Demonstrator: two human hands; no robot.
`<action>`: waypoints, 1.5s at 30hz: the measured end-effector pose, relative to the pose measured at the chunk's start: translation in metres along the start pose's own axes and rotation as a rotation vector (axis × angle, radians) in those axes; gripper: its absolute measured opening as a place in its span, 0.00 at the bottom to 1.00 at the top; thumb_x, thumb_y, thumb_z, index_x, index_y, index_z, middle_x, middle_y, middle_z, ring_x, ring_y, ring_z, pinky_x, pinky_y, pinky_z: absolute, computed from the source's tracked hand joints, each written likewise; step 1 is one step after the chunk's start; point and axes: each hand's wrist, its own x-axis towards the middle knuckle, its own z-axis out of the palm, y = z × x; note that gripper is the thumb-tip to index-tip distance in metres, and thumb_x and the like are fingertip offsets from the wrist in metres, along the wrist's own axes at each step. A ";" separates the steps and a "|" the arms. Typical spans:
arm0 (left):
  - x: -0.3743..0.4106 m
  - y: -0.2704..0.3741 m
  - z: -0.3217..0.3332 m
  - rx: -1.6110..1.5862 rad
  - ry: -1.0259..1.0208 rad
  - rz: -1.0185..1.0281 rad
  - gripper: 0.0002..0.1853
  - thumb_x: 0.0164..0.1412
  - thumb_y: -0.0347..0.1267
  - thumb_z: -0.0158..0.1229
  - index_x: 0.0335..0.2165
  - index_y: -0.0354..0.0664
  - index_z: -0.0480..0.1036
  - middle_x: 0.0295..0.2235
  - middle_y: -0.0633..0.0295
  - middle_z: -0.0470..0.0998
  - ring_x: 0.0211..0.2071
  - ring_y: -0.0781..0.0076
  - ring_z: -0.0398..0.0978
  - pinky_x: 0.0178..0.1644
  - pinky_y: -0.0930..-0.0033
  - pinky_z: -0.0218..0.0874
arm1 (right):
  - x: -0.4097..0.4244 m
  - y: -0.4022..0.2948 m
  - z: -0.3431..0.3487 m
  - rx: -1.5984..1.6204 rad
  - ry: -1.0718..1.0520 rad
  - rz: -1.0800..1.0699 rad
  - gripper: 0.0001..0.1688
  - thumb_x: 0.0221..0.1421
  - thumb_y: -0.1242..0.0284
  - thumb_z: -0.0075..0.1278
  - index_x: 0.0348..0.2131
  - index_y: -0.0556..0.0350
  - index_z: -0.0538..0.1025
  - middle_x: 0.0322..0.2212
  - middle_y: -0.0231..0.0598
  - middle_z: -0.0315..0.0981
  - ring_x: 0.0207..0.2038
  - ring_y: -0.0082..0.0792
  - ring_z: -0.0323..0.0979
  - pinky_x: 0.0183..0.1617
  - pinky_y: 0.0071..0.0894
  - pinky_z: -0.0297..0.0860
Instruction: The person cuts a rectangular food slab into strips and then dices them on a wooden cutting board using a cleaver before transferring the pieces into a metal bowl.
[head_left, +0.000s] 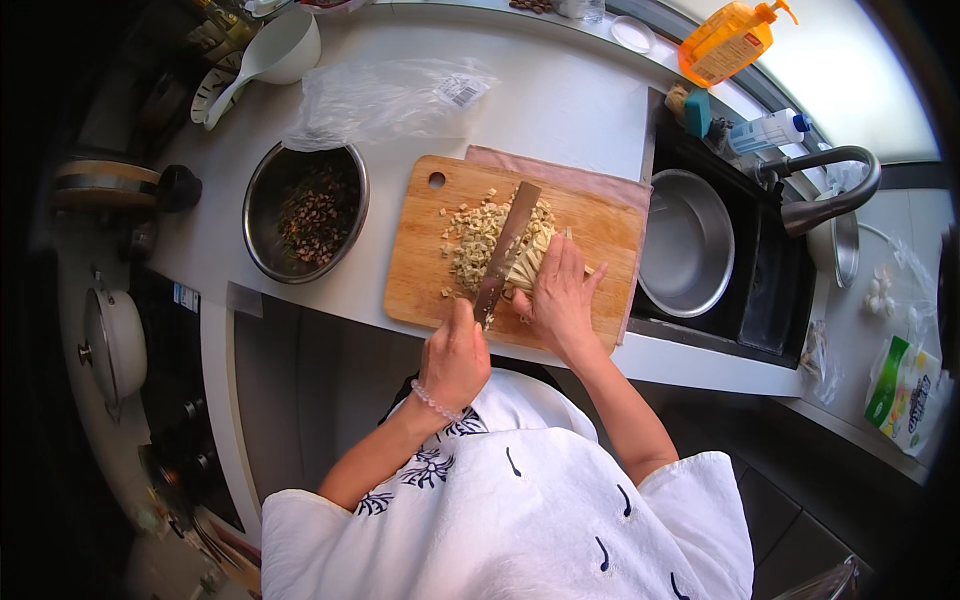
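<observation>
My left hand (455, 356), with a beaded bracelet at its wrist, is closed around the handle of a wide-bladed kitchen knife (510, 236). The blade stands on edge on a wooden cutting board (592, 187), slanting away from me. Under the fingers of my right hand (561, 296) lies a bundle of pale cut strips of food (527, 268), pressed against the blade's right side. Small pale diced pieces (474, 238) are heaped mostly left of the blade. Left of the board, a steel bowl (363, 195) holds dark chopped food, partly brown and green.
A clear plastic bag (375, 97) lies beyond the bowl. A pink cloth (555, 166) shows under the board's far edge. To the right, a metal basin (686, 240) sits in the black sink under a faucet (832, 161). A white ladle-like scoop (281, 52) stands far left.
</observation>
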 end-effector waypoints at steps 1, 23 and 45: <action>0.000 -0.001 0.003 -0.002 -0.025 -0.017 0.10 0.54 0.22 0.49 0.36 0.34 0.58 0.26 0.40 0.70 0.28 0.36 0.70 0.29 0.44 0.61 | 0.000 -0.001 0.001 -0.005 0.008 -0.001 0.57 0.40 0.57 0.60 0.57 0.70 0.48 0.54 0.52 0.50 0.58 0.50 0.51 0.55 0.85 0.41; 0.052 -0.024 0.004 -0.018 -0.144 -0.007 0.11 0.53 0.23 0.49 0.37 0.33 0.59 0.28 0.37 0.72 0.29 0.34 0.71 0.30 0.42 0.61 | 0.004 0.010 -0.010 0.199 0.020 -0.045 0.49 0.43 0.57 0.57 0.56 0.67 0.54 0.52 0.53 0.54 0.56 0.51 0.54 0.59 0.74 0.43; 0.063 0.000 -0.027 0.223 -0.414 0.159 0.11 0.50 0.20 0.47 0.34 0.34 0.56 0.28 0.37 0.72 0.30 0.33 0.71 0.34 0.40 0.63 | 0.025 0.032 0.016 0.548 0.403 -0.202 0.15 0.36 0.82 0.52 0.32 0.58 0.73 0.37 0.44 0.71 0.41 0.47 0.68 0.45 0.40 0.66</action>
